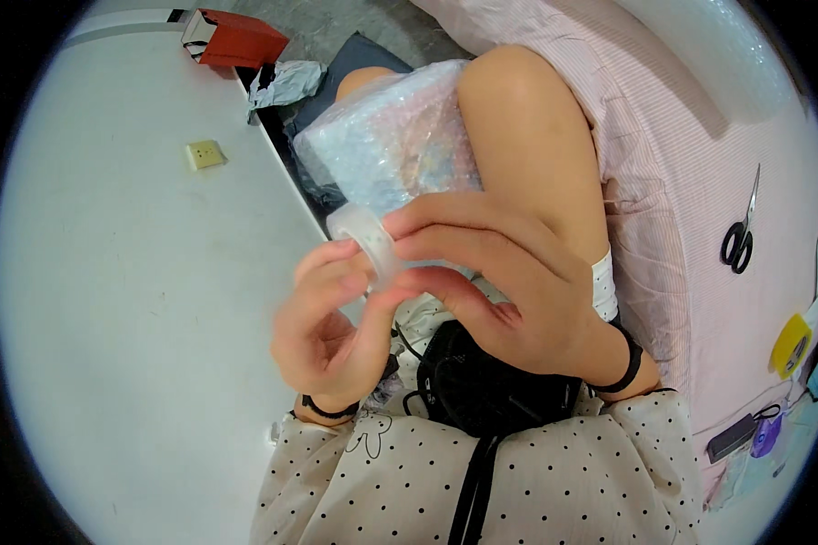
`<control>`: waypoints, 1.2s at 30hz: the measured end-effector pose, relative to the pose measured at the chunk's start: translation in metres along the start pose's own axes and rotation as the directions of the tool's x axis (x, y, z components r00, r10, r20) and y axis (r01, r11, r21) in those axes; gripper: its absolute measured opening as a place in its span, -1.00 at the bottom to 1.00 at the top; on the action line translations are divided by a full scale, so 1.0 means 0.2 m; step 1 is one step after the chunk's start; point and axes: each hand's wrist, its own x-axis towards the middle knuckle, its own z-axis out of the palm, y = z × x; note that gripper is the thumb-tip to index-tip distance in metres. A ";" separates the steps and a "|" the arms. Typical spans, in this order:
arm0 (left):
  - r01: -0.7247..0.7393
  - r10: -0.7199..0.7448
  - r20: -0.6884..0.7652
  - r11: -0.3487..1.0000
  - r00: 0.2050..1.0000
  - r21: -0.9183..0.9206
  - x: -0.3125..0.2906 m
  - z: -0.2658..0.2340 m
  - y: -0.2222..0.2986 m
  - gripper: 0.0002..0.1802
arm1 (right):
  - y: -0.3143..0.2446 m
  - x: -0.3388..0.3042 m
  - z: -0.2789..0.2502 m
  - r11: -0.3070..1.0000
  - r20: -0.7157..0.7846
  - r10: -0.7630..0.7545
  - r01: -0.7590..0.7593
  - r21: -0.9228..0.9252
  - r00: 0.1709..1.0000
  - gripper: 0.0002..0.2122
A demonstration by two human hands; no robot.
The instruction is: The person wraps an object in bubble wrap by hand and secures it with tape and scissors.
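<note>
At frame centre a light, slippery clear tape roll is pinched by left hand and right hand; its rim is judged the best hold.

Glossy clear plastic tape roll

To my left I see a pale white table filling most of that side, evenly lit, with a small yellowish square tile lying on it and a red box at its far edge. A strip of grey floor shows beyond. On my right lies pink striped bedding, with black-handled scissors resting on it.
</note>
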 end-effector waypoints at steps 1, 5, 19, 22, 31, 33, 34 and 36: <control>0.000 0.000 -0.009 1.000 1.000 0.000 0.00 0.00 0.00 -0.49 | 0.00 0.00 0.00 1.000 0.007 0.004 -0.004 0.003 1.000 -0.77; -0.037 0.036 0.029 0.999 0.999 0.039 0.00 0.00 0.00 -0.55 | 0.00 -0.01 0.00 1.000 0.003 0.012 -0.012 -0.005 1.000 -0.78; -0.071 0.069 0.027 0.996 0.997 0.053 0.01 0.01 -0.01 -0.62 | -0.01 -0.02 0.01 0.998 -0.013 0.057 -0.057 0.027 0.998 -0.79; -0.104 0.100 0.050 0.991 0.994 0.086 0.02 0.01 0.00 -0.62 | -0.01 -0.02 0.01 0.995 -0.017 0.088 -0.087 0.051 0.996 -0.78; -0.161 0.157 0.060 0.984 0.986 0.076 0.04 0.02 -0.01 -0.63 | 0.01 -0.02 0.00 0.999 -0.013 0.020 -0.020 0.051 1.000 -0.78; -0.156 0.152 0.052 0.985 0.987 0.073 0.03 0.03 0.00 -0.63 | 0.01 -0.03 0.00 0.999 -0.016 0.019 -0.018 0.051 1.000 -0.78; -0.153 0.150 0.045 0.986 0.988 0.070 0.04 0.03 0.00 -0.63 | 0.00 -0.02 0.00 0.995 -0.038 0.066 -0.063 0.081 0.997 -0.78; -0.147 0.145 0.028 0.987 0.989 0.059 0.03 0.03 0.00 -0.63 | -0.02 -0.02 0.02 0.979 -0.078 0.161 -0.149 0.140 0.984 -0.79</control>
